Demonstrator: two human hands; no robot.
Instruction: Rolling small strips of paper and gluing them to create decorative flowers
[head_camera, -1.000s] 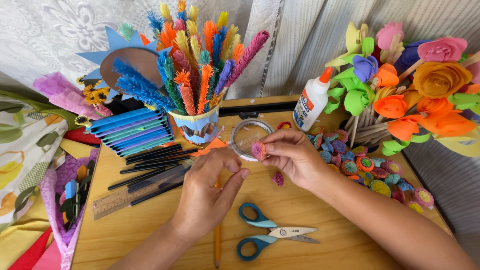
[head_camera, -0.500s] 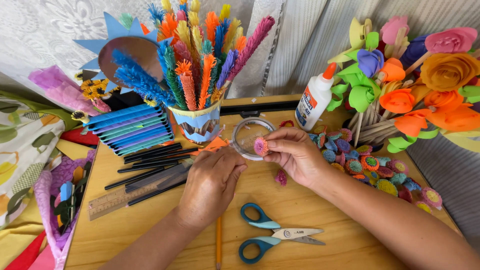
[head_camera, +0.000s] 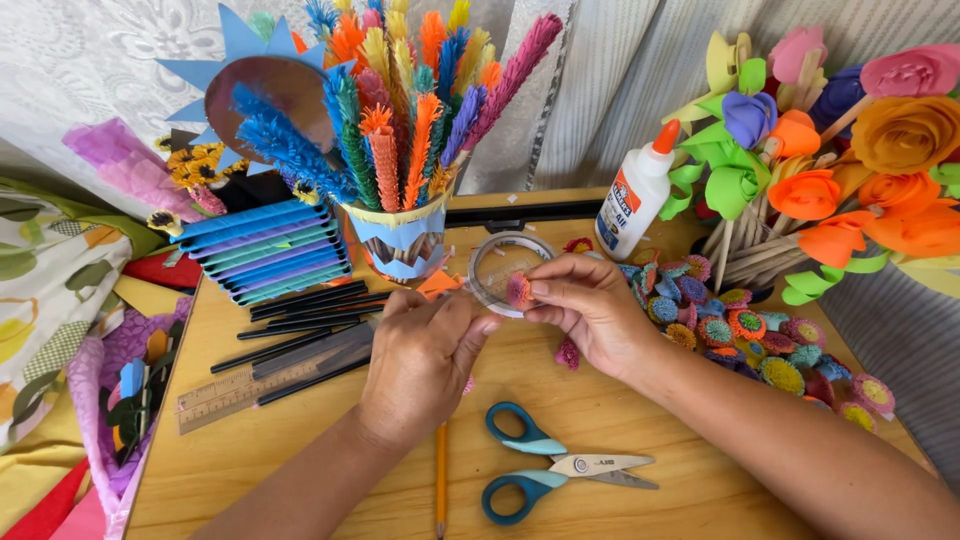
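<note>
My right hand (head_camera: 590, 310) pinches a small pink rolled paper flower (head_camera: 518, 290) between thumb and fingers, held against a clear tape roll (head_camera: 495, 262) on the wooden table (head_camera: 300, 470). My left hand (head_camera: 420, 360) rests just left of it, its thumb and fingertips touching the near rim of the tape roll; whether it grips anything is hidden. A second pink paper flower (head_camera: 568, 352) lies on the table under my right hand.
Blue-handled scissors (head_camera: 550, 468) and a pencil (head_camera: 440, 480) lie near me. A decorated cup of fringed paper sticks (head_camera: 405, 240), a glue bottle (head_camera: 635, 195), black pens (head_camera: 300, 305), a ruler (head_camera: 215, 400), several small paper flowers (head_camera: 740, 335) and large paper flowers (head_camera: 830, 190) surround the hands.
Both hands have stayed at the tape roll; my left hand moved up slightly closer to the pink flower in my right hand.
</note>
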